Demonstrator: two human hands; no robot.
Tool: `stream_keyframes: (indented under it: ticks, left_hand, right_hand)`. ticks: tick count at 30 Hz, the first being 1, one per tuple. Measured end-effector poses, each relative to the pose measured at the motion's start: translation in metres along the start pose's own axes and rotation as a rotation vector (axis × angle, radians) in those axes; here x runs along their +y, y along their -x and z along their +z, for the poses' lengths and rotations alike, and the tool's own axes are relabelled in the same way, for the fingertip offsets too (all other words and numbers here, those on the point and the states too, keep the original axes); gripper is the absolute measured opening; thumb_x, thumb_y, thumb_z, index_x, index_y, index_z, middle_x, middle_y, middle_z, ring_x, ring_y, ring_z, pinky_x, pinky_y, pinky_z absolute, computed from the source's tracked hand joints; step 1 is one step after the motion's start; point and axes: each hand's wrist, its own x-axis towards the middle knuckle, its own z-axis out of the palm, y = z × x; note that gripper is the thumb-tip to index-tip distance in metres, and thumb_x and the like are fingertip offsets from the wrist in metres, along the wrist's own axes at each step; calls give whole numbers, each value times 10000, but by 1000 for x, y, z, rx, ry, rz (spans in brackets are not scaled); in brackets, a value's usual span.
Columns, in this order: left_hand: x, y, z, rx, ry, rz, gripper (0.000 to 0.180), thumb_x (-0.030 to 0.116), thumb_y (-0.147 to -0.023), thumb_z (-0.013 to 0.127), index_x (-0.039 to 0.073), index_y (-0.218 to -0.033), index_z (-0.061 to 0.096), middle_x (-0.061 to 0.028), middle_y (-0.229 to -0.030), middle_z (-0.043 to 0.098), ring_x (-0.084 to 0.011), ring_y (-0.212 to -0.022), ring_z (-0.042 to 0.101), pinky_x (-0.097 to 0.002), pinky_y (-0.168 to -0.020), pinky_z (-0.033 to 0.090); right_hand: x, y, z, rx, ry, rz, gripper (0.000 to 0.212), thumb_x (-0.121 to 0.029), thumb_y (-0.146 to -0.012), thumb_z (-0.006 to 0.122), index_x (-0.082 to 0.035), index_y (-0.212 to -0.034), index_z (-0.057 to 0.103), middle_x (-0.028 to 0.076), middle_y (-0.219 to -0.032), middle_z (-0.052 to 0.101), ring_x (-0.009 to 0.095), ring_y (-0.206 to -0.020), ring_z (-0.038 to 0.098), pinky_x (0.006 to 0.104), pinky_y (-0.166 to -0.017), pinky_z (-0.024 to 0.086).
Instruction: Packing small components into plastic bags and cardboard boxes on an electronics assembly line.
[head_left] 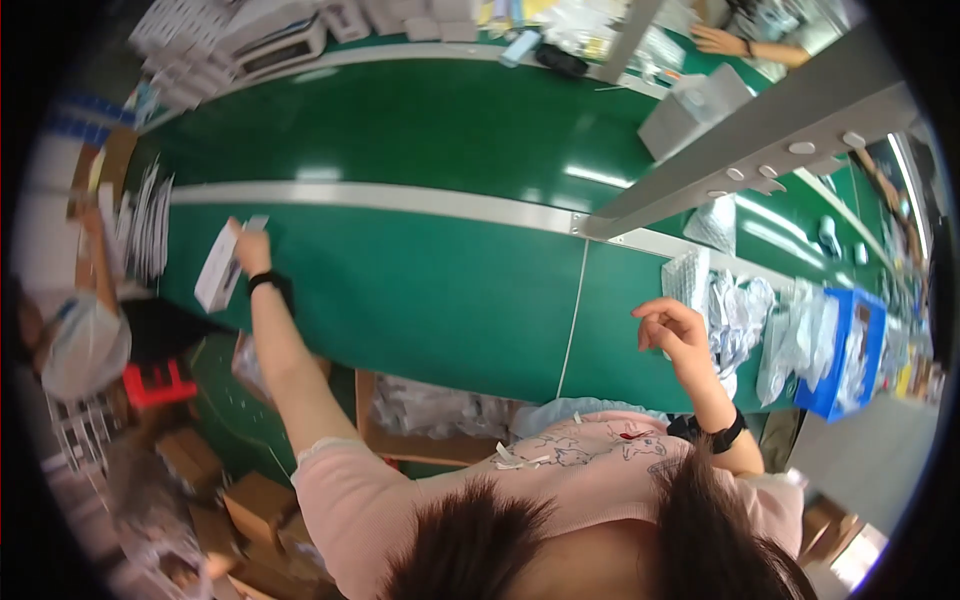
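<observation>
Green tabletop [430, 285], 1 box [214, 272] in left hand [253, 249]

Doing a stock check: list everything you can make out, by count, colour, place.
Held box: one, white, in left hand
Worktop panels: several, green, centre
Flat pieces: many, white, left end
Small boxes: many, white, upper left
Post: one, grey, right
Large box: one, whitish, beside post
Wrapped items: several, silvery, right
Bin: one, blue, far right
Cartons: several, brown, lower left
Plastic item: one, red, left
Co-worker's hand: one, bare, top right
Co-worker's sleeve: one, pale, left edge
Left hand: one, bare, on held box
Right hand: one, bare, above worktop
</observation>
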Motion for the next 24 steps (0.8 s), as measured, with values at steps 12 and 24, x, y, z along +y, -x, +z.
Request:
stream_keyframes:
  ticks: [12, 24]
  left_hand:
    - [64, 97, -88, -171, 92, 530, 232, 210, -823, 490, 4, -920, 536, -193, -771, 542, -251, -778, 503, -416, -714, 306]
    - [248, 350, -225, -1609, 1452, 667, 45, 36, -786, 500, 34, -826, 482, -54, -794, 498, -141, -719, 471, -240, -624, 363]
  right_hand:
    - [17, -18, -2, 62, 160, -89, 222, -21, -740, 469, 9, -938, 567, 21, -587, 508, 92, -563, 501, 225, -562, 418]
    - [39, -14, -26, -733, 92, -315, 763, -248, -658, 729, -26, -1278, 345, 146, -1237, 433, 226, -1133, 424, 346, -943, 330]
